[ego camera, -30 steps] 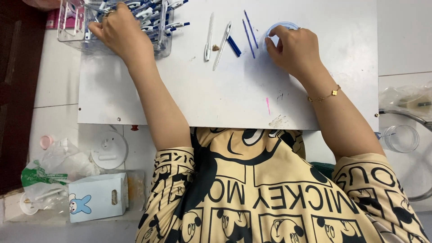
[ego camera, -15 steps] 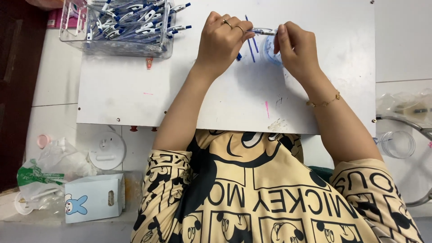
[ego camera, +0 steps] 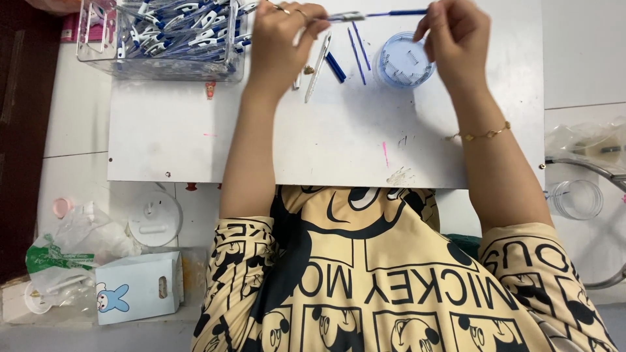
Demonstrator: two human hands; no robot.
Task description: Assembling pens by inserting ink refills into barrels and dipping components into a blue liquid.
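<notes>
Short-sleeved printed top, bare forearms, light jewellery.

A tan short-sleeved shirt (ego camera: 391, 274) is worn, printed in black with cartoon figures, panel outlines and block lettering. Both forearms are left uncovered. A thin gold chain bracelet (ego camera: 481, 135) is worn on the right wrist, and rings are seen on the fingers of the left hand (ego camera: 282, 40).

Clear glossy plastic bin (ego camera: 91, 45), matt white board (ego camera: 313, 140), translucent blue plastic cup (ego camera: 405, 62).
</notes>
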